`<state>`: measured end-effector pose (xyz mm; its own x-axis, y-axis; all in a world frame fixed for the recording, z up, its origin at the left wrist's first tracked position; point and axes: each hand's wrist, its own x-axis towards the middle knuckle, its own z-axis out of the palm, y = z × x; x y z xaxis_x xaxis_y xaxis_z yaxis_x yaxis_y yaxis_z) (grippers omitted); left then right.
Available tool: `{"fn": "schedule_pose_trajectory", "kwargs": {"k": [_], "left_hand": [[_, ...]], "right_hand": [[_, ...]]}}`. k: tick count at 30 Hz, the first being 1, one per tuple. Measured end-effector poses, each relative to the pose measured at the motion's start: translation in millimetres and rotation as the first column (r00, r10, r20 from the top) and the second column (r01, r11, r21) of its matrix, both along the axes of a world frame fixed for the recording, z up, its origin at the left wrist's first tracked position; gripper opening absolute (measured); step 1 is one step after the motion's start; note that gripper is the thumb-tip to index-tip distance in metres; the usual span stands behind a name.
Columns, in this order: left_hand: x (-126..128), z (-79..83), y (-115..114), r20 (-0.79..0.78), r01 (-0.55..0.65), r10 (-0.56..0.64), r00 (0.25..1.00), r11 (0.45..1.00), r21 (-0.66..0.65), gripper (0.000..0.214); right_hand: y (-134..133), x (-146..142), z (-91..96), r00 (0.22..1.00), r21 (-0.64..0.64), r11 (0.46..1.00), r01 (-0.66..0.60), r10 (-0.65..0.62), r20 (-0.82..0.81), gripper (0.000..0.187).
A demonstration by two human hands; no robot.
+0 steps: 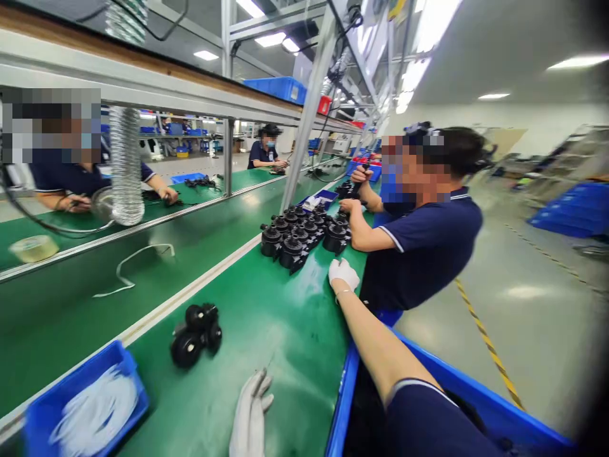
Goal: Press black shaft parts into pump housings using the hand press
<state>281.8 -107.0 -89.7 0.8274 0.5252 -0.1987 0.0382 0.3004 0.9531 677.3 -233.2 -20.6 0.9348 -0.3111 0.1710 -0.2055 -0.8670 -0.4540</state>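
Note:
My left hand [250, 412], in a pale glove, is low in the picture over the green work surface [285, 330]. Its fingers are stretched forward and no object shows in it. Further off, my right hand [343, 277], in a white glove, reaches along the right side of the surface, just short of a black round motor-like part [336, 235]. Its fingers are curled and their tips partly hidden, so what they hold, if anything, cannot be made out. Several similar black housings [292, 247] stand grouped beside it. A small cluster of black round parts [196, 333] lies left of my hands.
A blue bin [130, 374] with white ties or tubing is at the lower left. Another blue bin [476, 381] stands under my right arm. One co-worker [423, 247] handles black parts close on the right; others sit across the line. A metal post [309, 108] rises beyond.

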Motion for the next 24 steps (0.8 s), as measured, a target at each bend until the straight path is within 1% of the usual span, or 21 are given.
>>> {"fn": "schedule_pose_trajectory", "kwargs": {"k": [2,3,4,5,6,7,8,9,11,12,14,15,16,17,18,19,20,22,23,24], "left_hand": [[-4,13.7,-4,0.073,-0.041,0.042,0.996,0.999,-0.02,0.077],[-6,20.8,-6,0.106,-0.045,0.048,0.993,0.999,-0.028,0.077],[-7,27.6,-6,0.127,-0.04,0.044,0.991,0.999,-0.029,0.076],[-8,33.9,-6,0.135,-0.029,0.031,0.99,0.999,-0.023,0.076],[-9,39.4,-6,0.134,-0.017,0.019,0.991,1.0,-0.013,0.075],[-9,44.0,-5,0.13,-0.007,0.007,0.992,1.0,0.001,0.074],[-9,47.4,-4,0.126,-0.002,0.0,0.992,1.0,0.015,0.073],[-9,49.8,-3,0.124,-0.004,0.001,0.992,1.0,0.025,0.072],[-12,51.7,0,0.114,-0.008,0.005,0.993,1.0,0.03,0.07],[-16,51.4,1,0.103,-0.007,0.003,0.995,0.999,0.032,0.068],[-29,48.9,7,0.069,0.013,-0.017,0.997,0.998,0.06,0.064],[-39,46.7,10,0.044,0.033,-0.037,0.998,0.995,0.091,0.062],[-51,43.6,16,0.016,0.056,-0.059,0.998,0.99,0.133,0.059],[-63,39.7,22,-0.019,0.084,-0.082,0.996,0.98,0.18,0.057],[-76,35.1,29,-0.059,0.095,-0.084,0.995,0.969,0.228,0.055],[-89,30.0,37,-0.085,0.112,-0.093,0.992,0.958,0.263,0.055],[-101,24.7,46,-0.1,0.116,-0.091,0.991,0.953,0.281,0.056],[-120,15.1,62,-0.085,0.07,-0.048,0.995,0.958,0.278,0.06],[-128,11.4,68,-0.068,0.043,-0.025,0.997,0.963,0.265,0.063],[-134,8.7,73,-0.054,0.018,-0.005,0.999,0.969,0.248,0.064]], "right_hand": [[12,-29,4.5,0.994,0.0,0.994,-0.11,0.11,0.009,0.036],[22,-45,7.1,0.981,-0.002,0.981,-0.192,0.192,0.02,0.037],[33,-63,9.9,0.956,-0.006,0.956,-0.292,0.292,0.033,0.037],[45,-82,12.9,0.913,-0.012,0.914,-0.405,0.405,0.045,0.037],[59,-102,16.2,0.849,-0.022,0.851,-0.525,0.525,0.053,0.036],[75,-123,19.9,0.765,-0.035,0.766,-0.641,0.642,0.055,0.035],[90,-144,24.1,0.663,-0.052,0.665,-0.745,0.747,0.054,0.036],[105,-166,29.1,0.55,-0.076,0.552,-0.83,0.834,0.05,0.037],[133,-209,41.2,0.313,-0.148,0.318,-0.936,0.948,0.056,0.043],[145,-229,47.8,0.187,-0.196,0.194,-0.961,0.981,0.054,0.045],[165,-265,59.1,-0.05,-0.299,-0.043,-0.953,0.999,0.015,0.045],[173,-281,62.5,-0.141,-0.348,-0.138,-0.927,0.99,-0.016,0.047],[180,-294,63.9,-0.203,-0.395,-0.205,-0.895,0.978,-0.049,0.054],[187,-305,63.2,-0.228,-0.441,-0.238,-0.866,0.971,-0.076,0.06],[193,-313,60.6,-0.217,-0.483,-0.236,-0.843,0.972,-0.096,0.06],[200,-318,56.4,-0.185,-0.519,-0.215,-0.827,0.977,-0.11,0.058],[206,-322,51.4,-0.144,-0.548,-0.187,-0.815,0.982,-0.12,0.064],[215,-325,40.7,-0.07,-0.585,-0.135,-0.8,0.989,-0.133,0.079],[218,-326,35.9,-0.045,-0.593,-0.118,-0.797,0.99,-0.137,0.084],[220,-327,31.7,-0.027,-0.595,-0.106,-0.797,0.99,-0.14,0.085]]}}
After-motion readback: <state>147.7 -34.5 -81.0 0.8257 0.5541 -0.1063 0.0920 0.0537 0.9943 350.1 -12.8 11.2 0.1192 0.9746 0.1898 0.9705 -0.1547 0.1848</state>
